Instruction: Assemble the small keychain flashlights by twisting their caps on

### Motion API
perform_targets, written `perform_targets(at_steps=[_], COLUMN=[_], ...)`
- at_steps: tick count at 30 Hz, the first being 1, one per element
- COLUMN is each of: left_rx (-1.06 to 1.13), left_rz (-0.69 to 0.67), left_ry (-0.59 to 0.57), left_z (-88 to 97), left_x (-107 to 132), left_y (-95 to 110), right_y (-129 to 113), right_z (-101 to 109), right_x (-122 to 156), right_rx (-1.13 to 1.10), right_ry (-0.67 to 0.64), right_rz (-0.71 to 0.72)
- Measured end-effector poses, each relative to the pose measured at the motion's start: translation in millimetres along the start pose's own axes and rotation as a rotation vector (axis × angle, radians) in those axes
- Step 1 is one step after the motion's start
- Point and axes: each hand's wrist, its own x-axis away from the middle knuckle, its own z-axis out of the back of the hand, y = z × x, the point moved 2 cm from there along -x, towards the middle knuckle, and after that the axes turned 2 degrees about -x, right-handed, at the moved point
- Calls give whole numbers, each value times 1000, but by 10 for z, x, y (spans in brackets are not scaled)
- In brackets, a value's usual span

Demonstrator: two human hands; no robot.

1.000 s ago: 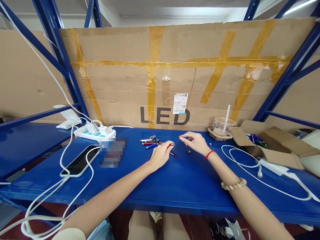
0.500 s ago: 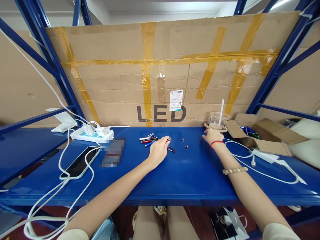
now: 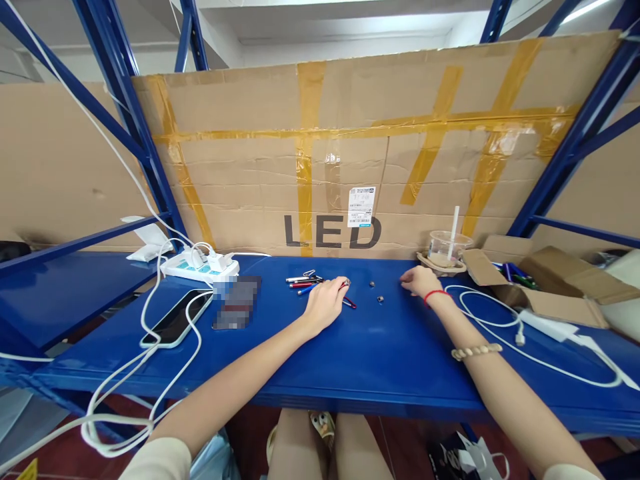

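My left hand [image 3: 327,302] pinches a small red-and-silver piece [image 3: 345,284], partly hidden by the fingers. Below those fingers, part of a red carabiner [image 3: 350,303] shows on the blue table. Several slim pen-like items [image 3: 299,285], silver, red and blue, lie beside the knuckles with their right ends covered. Two small metal pieces, one [image 3: 372,284] behind the other [image 3: 380,299], rest between my hands. Near a lidded plastic cup [image 3: 444,248] with a white straw, my right hand [image 3: 423,283] is low over the table, fingers loosely stretched leftward; nothing shows in it.
The cup stands in a cardboard carrier [image 3: 431,265]. At right are an open cardboard box [image 3: 565,310] with pens and a white cable [image 3: 493,325]. At left lie a phone [image 3: 177,320], a blurred dark rectangle [image 3: 237,303] and a power strip [image 3: 200,268]. A taped cardboard sheet [image 3: 240,180] stands behind.
My right hand has drawn leftward, away from the cup carrier. My left hand keeps its pinch beside the pens. The whole view has shifted a little.
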Motion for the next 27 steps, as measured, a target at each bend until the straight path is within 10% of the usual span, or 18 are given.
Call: perform_targets(at_steps=[7, 18, 27], left_rx=[33, 10, 9], left_rz=[-64, -142, -153], left_ry=[28, 0, -86], left_z=[-53, -66, -89], left_x=[16, 25, 11], left_y=[20, 36, 15], right_y=[-388, -826, -976], right_z=[-163, 34, -6], right_x=[200, 562, 880], right_rx=[-68, -271, -376], right_ry=[-155, 345, 342], right_rz=[198, 555, 892])
